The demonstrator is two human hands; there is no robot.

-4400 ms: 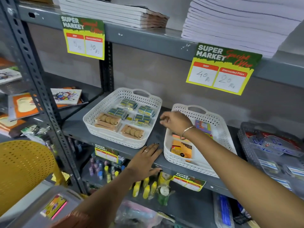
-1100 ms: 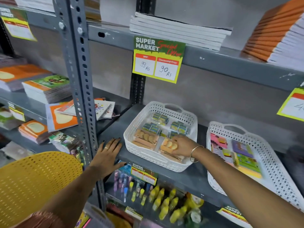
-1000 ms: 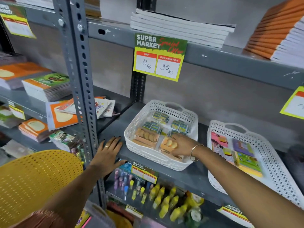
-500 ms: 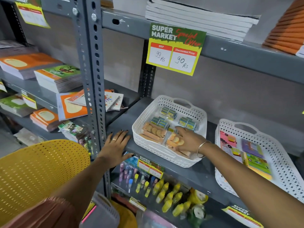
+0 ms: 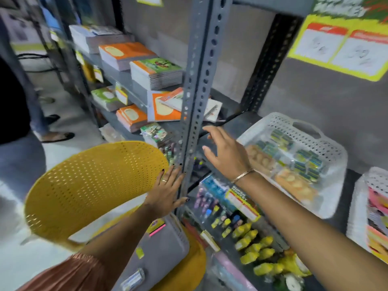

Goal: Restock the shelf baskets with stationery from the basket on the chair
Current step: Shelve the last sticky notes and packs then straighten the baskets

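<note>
The picture is motion-blurred. My right hand point(image 5: 225, 153) hovers empty with fingers spread, left of the white shelf basket point(image 5: 333, 156) that holds eraser packs and small green boxes. My left hand point(image 5: 169, 192) lies flat and open against the grey shelf upright point(image 5: 197, 85). A second white basket point(image 5: 361, 198) with colourful pads sits at the right edge. Below my arms, a grey basket point(image 5: 165, 242) rests on the seat of the yellow chair point(image 5: 92, 179); a yellow-and-pink pad and a few small items lie in it.
Stacks of orange and green notebooks point(image 5: 155, 73) fill the shelves to the left. Yellow bottles point(image 5: 256, 246) and small packs hang on the lower shelf. A yellow price sign point(image 5: 344, 45) hangs at top right. Someone's feet point(image 5: 54, 136) stand on the floor at left.
My right hand has come out of the eraser basket and swung left, empty. My left hand slid down from the shelf edge onto the upright. The view has turned left and down.
</note>
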